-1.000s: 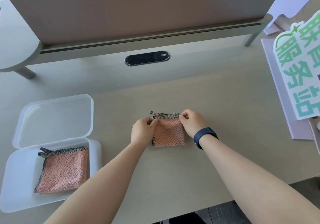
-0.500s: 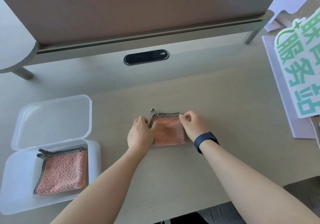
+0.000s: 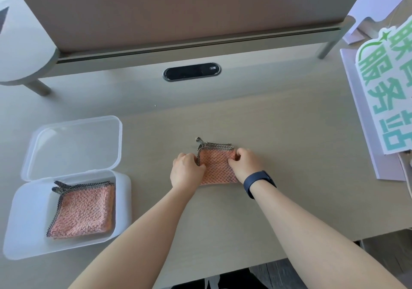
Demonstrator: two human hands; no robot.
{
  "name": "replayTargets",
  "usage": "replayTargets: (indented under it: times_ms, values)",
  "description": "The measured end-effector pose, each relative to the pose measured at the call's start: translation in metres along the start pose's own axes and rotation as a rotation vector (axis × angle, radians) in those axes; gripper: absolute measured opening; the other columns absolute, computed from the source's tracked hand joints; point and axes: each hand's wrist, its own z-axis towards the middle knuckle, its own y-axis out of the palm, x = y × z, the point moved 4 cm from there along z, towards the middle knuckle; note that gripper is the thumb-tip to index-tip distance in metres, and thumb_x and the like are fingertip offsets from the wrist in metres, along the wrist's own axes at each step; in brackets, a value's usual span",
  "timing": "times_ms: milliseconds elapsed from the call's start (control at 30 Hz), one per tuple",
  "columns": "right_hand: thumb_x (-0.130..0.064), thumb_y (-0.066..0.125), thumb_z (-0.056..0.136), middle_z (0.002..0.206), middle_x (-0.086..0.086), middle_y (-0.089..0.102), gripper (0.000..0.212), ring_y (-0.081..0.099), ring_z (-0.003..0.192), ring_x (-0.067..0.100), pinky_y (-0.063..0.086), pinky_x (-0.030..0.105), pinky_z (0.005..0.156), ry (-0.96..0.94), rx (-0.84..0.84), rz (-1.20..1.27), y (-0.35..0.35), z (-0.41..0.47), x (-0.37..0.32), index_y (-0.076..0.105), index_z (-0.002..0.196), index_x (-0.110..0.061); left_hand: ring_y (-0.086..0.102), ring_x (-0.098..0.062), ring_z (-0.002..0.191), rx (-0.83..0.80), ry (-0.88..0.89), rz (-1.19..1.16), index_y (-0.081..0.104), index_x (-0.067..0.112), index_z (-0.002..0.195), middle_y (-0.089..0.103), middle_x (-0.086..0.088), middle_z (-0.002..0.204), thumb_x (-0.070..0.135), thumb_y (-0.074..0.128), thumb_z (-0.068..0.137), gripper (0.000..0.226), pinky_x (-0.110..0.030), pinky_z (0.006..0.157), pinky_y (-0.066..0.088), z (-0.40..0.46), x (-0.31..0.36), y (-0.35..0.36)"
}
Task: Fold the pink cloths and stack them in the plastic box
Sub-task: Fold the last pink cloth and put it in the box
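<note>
A small folded pink cloth (image 3: 215, 166) with a dark checked border lies flat on the middle of the desk. My left hand (image 3: 186, 171) rests on its left edge, fingers curled against the cloth. My right hand (image 3: 244, 164), a dark watch on its wrist, grips the right edge. A second folded pink cloth (image 3: 83, 210) lies in the open clear plastic box (image 3: 24, 228) at the left, whose hinged lid (image 3: 73, 146) lies flat behind it.
A dark oval cable port (image 3: 191, 71) sits in the desk behind the cloth. A brown partition panel (image 3: 178, 7) stands along the back. A white sign with green characters (image 3: 388, 92) lies at the right edge. The desk's front edge runs just below my forearms.
Both hands have slid down from the cloth's top corners to its side edges. The cloth stays folded in the same place.
</note>
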Motion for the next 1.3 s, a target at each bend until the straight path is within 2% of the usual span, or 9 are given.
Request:
replayTargets:
  times_ms: [200, 400, 533, 633, 767, 900, 1133, 1200, 1300]
  values:
    - [-0.023, 0.059, 0.079, 0.061, 0.004, 0.055, 0.015, 0.046, 0.051, 0.017, 0.035, 0.029, 0.048, -0.027, -0.036, 0.215, -0.006, -0.027, 0.000, 0.050, 0.071, -0.013, 0.059, -0.022, 0.073, -0.002, -0.010, -0.285, 0.054, 0.015, 0.078, 0.060, 0.002, 0.073, 0.021, 0.061, 0.078, 0.009, -0.035, 0.060, 0.049, -0.022, -0.009, -0.012]
    - [-0.023, 0.062, 0.079, 0.068, 0.000, 0.065, 0.007, 0.061, 0.063, 0.019, 0.046, 0.029, 0.057, -0.125, -0.008, 0.349, -0.007, -0.055, -0.031, 0.058, 0.076, -0.019, 0.064, -0.005, 0.071, 0.109, 0.037, -0.515, 0.046, 0.034, 0.087, 0.064, 0.013, 0.093, 0.020, 0.064, 0.078, 0.024, -0.029, 0.052, 0.053, -0.055, -0.028, -0.053]
    - [-0.024, 0.065, 0.079, 0.066, -0.002, 0.065, 0.009, 0.059, 0.062, 0.013, 0.039, 0.013, 0.050, -0.256, -0.040, 0.358, -0.003, -0.070, -0.073, 0.059, 0.076, -0.018, 0.065, -0.007, 0.070, 0.256, 0.041, -0.543, 0.045, 0.037, 0.090, 0.066, 0.010, 0.098, 0.020, 0.065, 0.085, 0.027, -0.026, 0.052, 0.048, -0.074, -0.052, -0.091]
    - [-0.025, 0.066, 0.079, 0.065, -0.005, 0.065, 0.008, 0.058, 0.059, 0.007, 0.038, 0.009, 0.049, -0.361, -0.096, 0.347, 0.003, -0.084, -0.112, 0.059, 0.076, -0.021, 0.064, -0.001, 0.071, 0.359, 0.026, -0.553, 0.048, 0.040, 0.088, 0.065, 0.012, 0.094, 0.022, 0.068, 0.086, 0.026, -0.022, 0.058, 0.047, -0.088, -0.078, -0.122]
    - [-0.023, 0.064, 0.079, 0.064, 0.001, 0.065, 0.010, 0.059, 0.061, 0.020, 0.043, 0.027, 0.055, -0.465, -0.175, 0.308, 0.023, -0.108, -0.164, 0.058, 0.076, -0.017, 0.066, -0.005, 0.082, 0.448, -0.024, -0.615, 0.053, 0.037, 0.087, 0.068, 0.011, 0.090, 0.020, 0.068, 0.084, 0.023, -0.030, 0.073, 0.051, -0.103, -0.123, -0.160]
    - [-0.021, 0.061, 0.079, 0.072, 0.008, 0.066, 0.011, 0.059, 0.069, 0.029, 0.047, 0.035, 0.062, -0.512, -0.237, 0.239, 0.060, -0.137, -0.213, 0.058, 0.079, -0.011, 0.066, -0.004, 0.081, 0.510, -0.061, -0.596, 0.054, 0.030, 0.082, 0.068, 0.009, 0.081, 0.015, 0.069, 0.083, 0.021, -0.024, 0.068, 0.045, -0.110, -0.177, -0.196]
    - [-0.020, 0.059, 0.080, 0.081, 0.009, 0.066, 0.013, 0.059, 0.076, 0.032, 0.046, 0.033, 0.066, -0.489, -0.250, 0.020, 0.123, -0.169, -0.258, 0.060, 0.088, -0.009, 0.064, -0.015, 0.084, 0.417, -0.198, -0.512, 0.057, 0.025, 0.084, 0.069, 0.004, 0.087, 0.026, 0.069, 0.081, 0.013, -0.028, 0.065, 0.043, -0.100, -0.251, -0.218]
    - [-0.020, 0.057, 0.081, 0.077, 0.008, 0.061, 0.009, 0.056, 0.074, 0.031, 0.042, 0.033, 0.062, -0.460, -0.248, -0.041, 0.134, -0.170, -0.263, 0.054, 0.078, -0.012, 0.064, -0.016, 0.086, 0.379, -0.198, -0.474, 0.057, 0.023, 0.088, 0.068, 0.004, 0.088, 0.026, 0.068, 0.082, 0.012, -0.029, 0.067, 0.044, -0.093, -0.259, -0.219]
    - [-0.018, 0.055, 0.081, 0.065, 0.001, 0.048, 0.028, 0.047, 0.067, 0.028, 0.030, 0.029, 0.057, -0.440, -0.223, -0.143, 0.146, -0.168, -0.269, 0.035, 0.061, -0.020, 0.063, -0.013, 0.082, 0.328, -0.201, -0.417, 0.057, 0.025, 0.089, 0.067, 0.006, 0.089, 0.028, 0.064, 0.082, 0.010, -0.026, 0.060, 0.044, -0.084, -0.268, -0.218]
